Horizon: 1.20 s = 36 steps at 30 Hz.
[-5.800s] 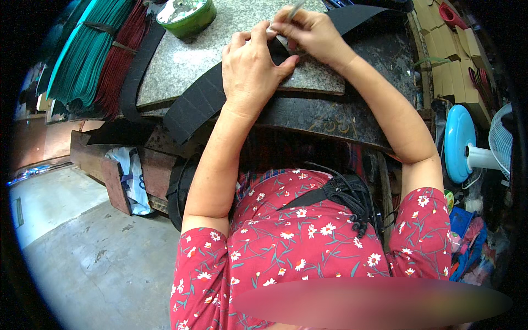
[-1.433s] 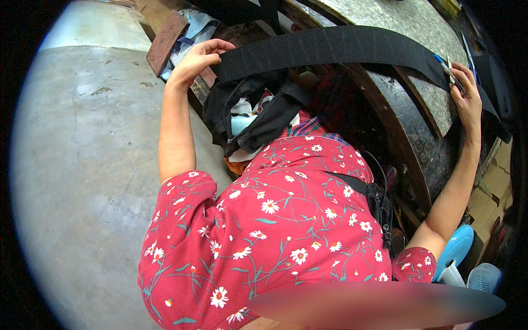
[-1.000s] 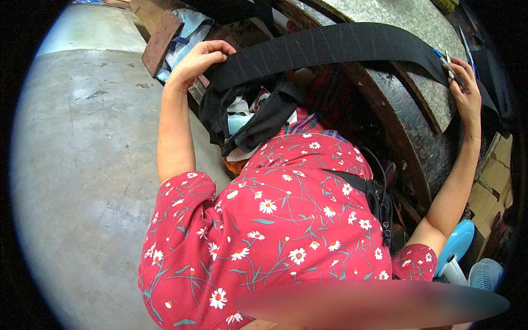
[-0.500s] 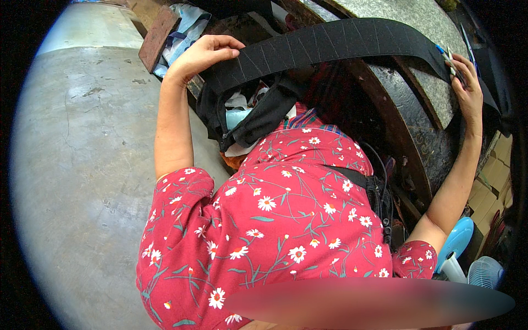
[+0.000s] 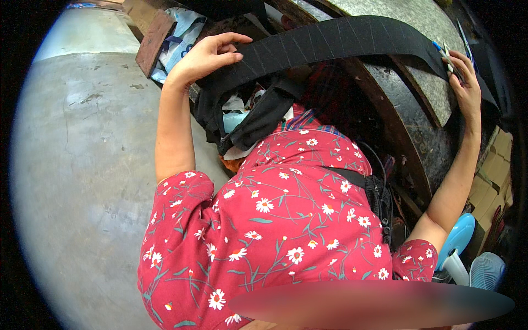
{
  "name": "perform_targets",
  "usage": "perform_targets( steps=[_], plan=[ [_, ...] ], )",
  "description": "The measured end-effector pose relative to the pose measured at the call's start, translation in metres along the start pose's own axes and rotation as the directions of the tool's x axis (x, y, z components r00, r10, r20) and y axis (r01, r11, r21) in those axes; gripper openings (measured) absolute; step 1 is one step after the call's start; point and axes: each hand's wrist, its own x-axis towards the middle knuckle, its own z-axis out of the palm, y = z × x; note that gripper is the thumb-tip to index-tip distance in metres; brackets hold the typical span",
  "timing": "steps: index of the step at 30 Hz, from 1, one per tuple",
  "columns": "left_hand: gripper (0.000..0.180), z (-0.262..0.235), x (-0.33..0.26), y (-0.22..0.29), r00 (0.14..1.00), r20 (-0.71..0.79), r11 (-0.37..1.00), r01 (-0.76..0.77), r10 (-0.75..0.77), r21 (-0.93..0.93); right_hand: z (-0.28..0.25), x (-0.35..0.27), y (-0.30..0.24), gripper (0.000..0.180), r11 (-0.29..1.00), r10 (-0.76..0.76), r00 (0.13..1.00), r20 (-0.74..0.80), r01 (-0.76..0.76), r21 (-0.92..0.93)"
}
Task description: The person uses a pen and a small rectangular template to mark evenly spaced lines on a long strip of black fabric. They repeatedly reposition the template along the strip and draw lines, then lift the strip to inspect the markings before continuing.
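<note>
A wide black strip point(image 5: 341, 41) with thin pale slanting lines across it arches between my two hands. At its left part, my left hand point(image 5: 206, 59) holds the upper edge loosely, its thumb over the strip and its index finger stretched along the top. My right hand point(image 5: 466, 82) is closed at the strip's right side. Between its fingers are a blue-tipped pen point(image 5: 438, 47) and a thin metal tool, perhaps small scissors, partly hidden. Below the strip, a black cloth bag point(image 5: 256, 121) lies partly open, with pale blue and white pieces inside.
A speckled grey slab point(image 5: 401, 19) and dark wooden boards point(image 5: 379, 104) stand beyond the strip. A reddish block point(image 5: 154, 44) and blue-white cloth point(image 5: 187, 41) are at the far left. Grey concrete point(image 5: 82, 165) spreads along the left. A light blue fan point(image 5: 487, 270) and cardboard point(image 5: 489, 165) are at the right.
My left index finger has stretched out and parted more from the thumb. The right hand still holds the strip, pen and tool, nearly in the same place.
</note>
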Motion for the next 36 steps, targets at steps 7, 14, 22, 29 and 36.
perform_targets(
  steps=[7, 14, 22, 29, 36],
  plan=[
    [0.026, 0.015, 0.007, 0.016, 0.994, -0.097, 0.998, -0.053, 0.057, 0.046, 0.000, 0.001, 0.004, 0.038, 0.999, -0.047, 0.999, 0.000, 0.047, 0.004],
    [0.024, 0.021, 0.009, 0.026, 0.994, -0.084, 0.996, -0.081, 0.076, -0.047, -0.001, 0.001, 0.004, 0.037, 1.000, -0.017, 1.000, 0.004, 0.017, 0.006],
    [0.037, 0.031, 0.020, 0.050, 0.988, -0.092, 0.990, -0.129, 0.123, -0.061, 0.001, 0.001, 0.002, 0.035, 0.999, -0.036, 0.999, -0.027, 0.036, -0.002],
    [0.031, 0.030, 0.008, 0.071, 0.996, -0.054, 0.994, -0.070, 0.065, -0.082, 0.001, 0.001, 0.001, 0.035, 0.999, -0.045, 0.999, -0.024, 0.045, -0.007],
    [0.037, 0.042, 0.006, 0.085, 0.989, -0.053, 0.933, -0.147, 0.137, -0.327, 0.001, -0.001, 0.005, 0.031, 0.995, -0.096, 0.995, -0.039, 0.096, -0.002]
  ],
)
